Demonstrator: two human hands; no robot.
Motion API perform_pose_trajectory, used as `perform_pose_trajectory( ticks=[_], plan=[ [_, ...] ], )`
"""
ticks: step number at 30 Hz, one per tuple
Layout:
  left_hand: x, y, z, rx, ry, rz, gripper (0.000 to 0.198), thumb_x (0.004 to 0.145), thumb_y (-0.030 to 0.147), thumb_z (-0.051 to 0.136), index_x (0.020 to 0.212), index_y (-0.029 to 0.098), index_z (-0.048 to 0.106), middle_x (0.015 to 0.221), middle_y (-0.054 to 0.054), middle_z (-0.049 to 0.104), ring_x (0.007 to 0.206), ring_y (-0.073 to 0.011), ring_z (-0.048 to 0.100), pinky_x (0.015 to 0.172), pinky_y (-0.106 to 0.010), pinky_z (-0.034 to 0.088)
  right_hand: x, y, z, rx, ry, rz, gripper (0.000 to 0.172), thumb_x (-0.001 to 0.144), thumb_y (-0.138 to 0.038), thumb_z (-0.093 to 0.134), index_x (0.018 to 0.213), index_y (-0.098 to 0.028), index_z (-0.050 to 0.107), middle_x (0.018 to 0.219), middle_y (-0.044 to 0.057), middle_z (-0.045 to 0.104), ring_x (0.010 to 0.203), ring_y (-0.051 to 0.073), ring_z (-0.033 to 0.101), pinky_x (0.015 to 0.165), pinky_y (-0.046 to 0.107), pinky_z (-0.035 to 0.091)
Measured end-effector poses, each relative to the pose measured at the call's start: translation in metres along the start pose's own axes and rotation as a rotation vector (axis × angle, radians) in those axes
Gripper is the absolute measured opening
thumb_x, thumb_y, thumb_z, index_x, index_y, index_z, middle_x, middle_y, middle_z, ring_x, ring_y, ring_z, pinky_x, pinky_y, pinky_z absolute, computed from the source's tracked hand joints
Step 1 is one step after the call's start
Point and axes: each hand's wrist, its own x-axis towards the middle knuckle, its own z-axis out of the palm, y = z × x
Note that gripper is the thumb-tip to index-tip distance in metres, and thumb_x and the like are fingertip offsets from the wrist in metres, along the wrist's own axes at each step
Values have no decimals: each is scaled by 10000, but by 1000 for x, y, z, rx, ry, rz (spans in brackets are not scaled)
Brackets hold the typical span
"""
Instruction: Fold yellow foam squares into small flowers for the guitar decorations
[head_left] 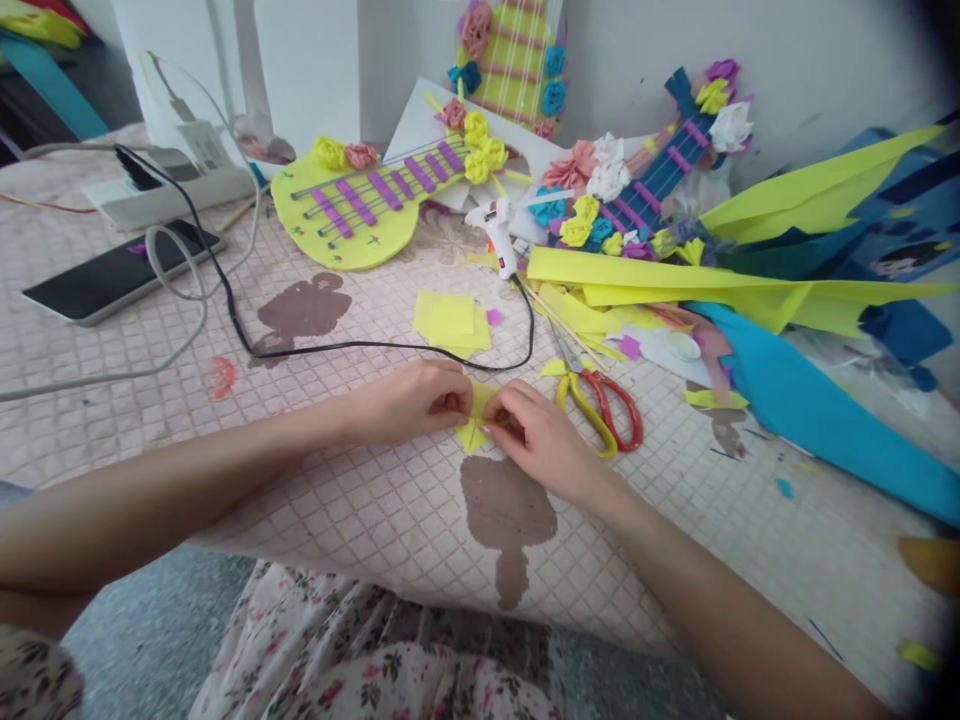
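Note:
Between my two hands is a small piece of yellow crepe paper, creased and partly hidden by the fingers. My left hand pinches its left side, and my right hand pinches its right side. Both hands are close together, low over the cloth. Just beyond them lies a small stack of yellow paper squares. Right of my right hand rest scissors with one red and one yellow handle loop, blades pointing away from me.
A white glue gun stands behind, its black cord crossing the cloth. Paper guitars, one yellow and one blue, lie at the back. Blue crepe paper spreads rightward. A phone and power strip are left.

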Motion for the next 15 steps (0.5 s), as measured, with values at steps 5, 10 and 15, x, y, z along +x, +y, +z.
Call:
perform_pose_trajectory(
  ticks=[5, 10, 15],
  plan=[
    [1, -2, 4, 14, 17, -12, 73, 758, 84, 547, 723, 122, 598, 720, 1, 541, 615, -83, 463, 578, -199, 355, 0, 0, 4, -32, 21, 36, 57, 851, -158, 546, 813, -197, 525, 860, 9, 543, 744, 137, 526, 642, 270, 393],
    [1, -1, 6, 14, 29, -43, 74, 745, 84, 540, 705, 125, 586, 715, 0, 546, 624, -90, 472, 576, -203, 355, 0, -1, 8, -51, 37, 58, 65, 840, -168, 556, 802, -195, 511, 853, 6, 538, 725, 132, 523, 633, 268, 388],
    [2, -2, 9, 30, 48, -39, 89, 742, 68, 532, 696, 124, 584, 695, 0, 546, 617, -91, 477, 581, -205, 361, 1, -3, 8, -78, 52, 61, 68, 837, -166, 551, 799, -194, 501, 850, 4, 531, 733, 132, 528, 638, 268, 389]
  ],
)
